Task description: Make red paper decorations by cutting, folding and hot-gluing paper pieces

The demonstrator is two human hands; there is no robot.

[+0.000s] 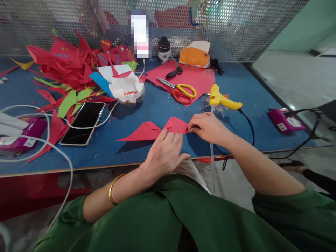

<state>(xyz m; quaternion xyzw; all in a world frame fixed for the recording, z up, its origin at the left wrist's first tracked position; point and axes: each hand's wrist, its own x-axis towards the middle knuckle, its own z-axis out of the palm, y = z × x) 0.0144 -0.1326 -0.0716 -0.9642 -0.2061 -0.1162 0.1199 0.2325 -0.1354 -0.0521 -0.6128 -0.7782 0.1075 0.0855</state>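
Note:
A folded piece of red paper [141,131] with pointed ends and cut slits lies near the table's front edge, its left tip raised above its shadow. My left hand [165,150] rests on its middle, fingers bent over the paper and thumb apart to the right. At the paper's right end, my right hand [206,126] pinches the edge between thumb and fingers. Just behind that hand stands a yellow glue gun [223,99], a clear glue stick hanging from it. Scissors [181,90] with yellow and red handles lie open farther back.
Red paper cutouts [65,61] are heaped at the back left. A phone [83,122] and white cables lie in front of them. A paper-lined bowl [127,89] stands mid-table. Purple power strips [286,120] sit at both sides. A perforated metal panel [228,28] closes the back.

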